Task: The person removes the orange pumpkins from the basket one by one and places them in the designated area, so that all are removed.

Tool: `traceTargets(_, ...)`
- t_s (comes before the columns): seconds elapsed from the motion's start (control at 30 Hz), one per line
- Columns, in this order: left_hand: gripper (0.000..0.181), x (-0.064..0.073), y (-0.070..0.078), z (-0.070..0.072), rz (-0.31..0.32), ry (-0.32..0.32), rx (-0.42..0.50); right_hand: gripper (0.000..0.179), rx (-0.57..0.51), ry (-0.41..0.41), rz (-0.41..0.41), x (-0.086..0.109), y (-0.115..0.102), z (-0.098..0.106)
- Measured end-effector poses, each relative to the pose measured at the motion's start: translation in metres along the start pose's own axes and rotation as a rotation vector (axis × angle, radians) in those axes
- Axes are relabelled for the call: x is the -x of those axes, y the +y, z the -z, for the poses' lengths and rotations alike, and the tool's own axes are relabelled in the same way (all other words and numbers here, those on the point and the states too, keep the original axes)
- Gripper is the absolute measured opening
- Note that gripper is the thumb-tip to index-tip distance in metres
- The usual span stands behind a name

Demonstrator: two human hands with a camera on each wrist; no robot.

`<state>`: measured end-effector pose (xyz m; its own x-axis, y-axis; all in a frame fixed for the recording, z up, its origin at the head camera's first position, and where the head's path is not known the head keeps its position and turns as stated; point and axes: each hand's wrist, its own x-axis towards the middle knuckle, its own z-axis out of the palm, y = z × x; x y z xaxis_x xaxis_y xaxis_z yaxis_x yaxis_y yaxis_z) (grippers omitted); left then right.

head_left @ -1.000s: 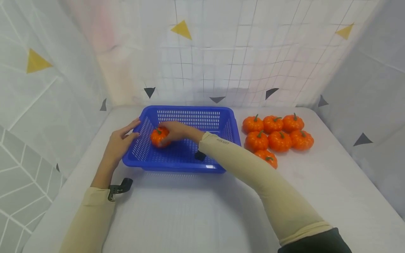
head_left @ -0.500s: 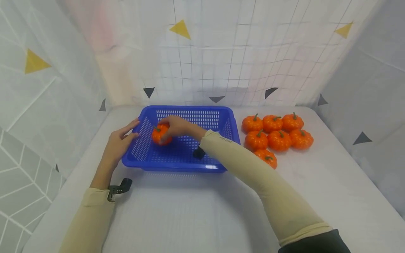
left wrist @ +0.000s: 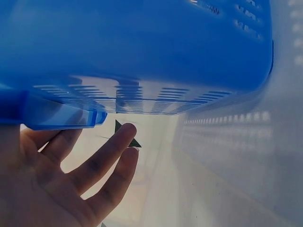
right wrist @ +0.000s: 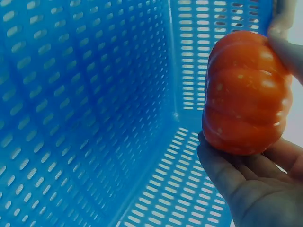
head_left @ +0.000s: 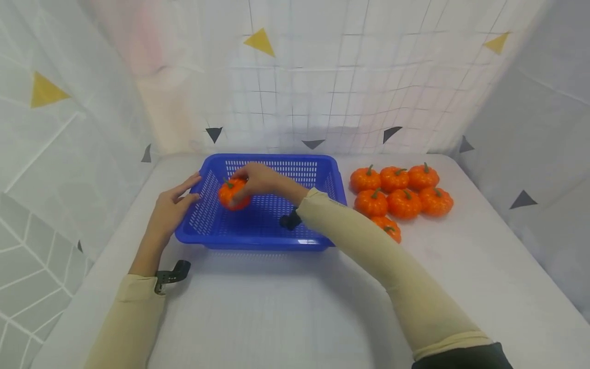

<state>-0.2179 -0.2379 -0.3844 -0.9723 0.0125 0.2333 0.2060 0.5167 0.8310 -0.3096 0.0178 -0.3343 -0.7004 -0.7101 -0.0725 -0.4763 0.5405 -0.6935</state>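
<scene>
My right hand [head_left: 258, 179] grips a small orange pumpkin [head_left: 229, 196] with a green stem, over the left part of a blue plastic basket [head_left: 272, 245]. In the right wrist view the pumpkin [right wrist: 246, 94] sits between thumb and fingers, off the perforated floor, with no other pumpkin showing in the basket. My left hand [head_left: 168, 210] rests against the basket's left rim, fingers spread and nearly straight. From the left wrist view, that hand's fingers [left wrist: 102, 170] reach out beside the basket's outer wall [left wrist: 142, 52].
Several more orange pumpkins [head_left: 404, 204] stand in rows on the white table [head_left: 276, 307], right of the basket. A white curtain [head_left: 299, 77] with grid lines hangs behind the table. Each wrist wears a small black camera, the left one [head_left: 177, 272] plainly seen.
My right hand has risen slightly with the pumpkin, which now hangs higher above the basket floor. The left hand keeps its place at the rim.
</scene>
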Motion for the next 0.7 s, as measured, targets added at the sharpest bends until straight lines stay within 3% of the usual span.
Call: traceTargets(0.7, 0.046, 0.001, 0.001, 0.000, 0.008, 0.001, 0.006, 0.074, -0.052, 0.156, -0.015, 0.039, -0.004, 0.017)
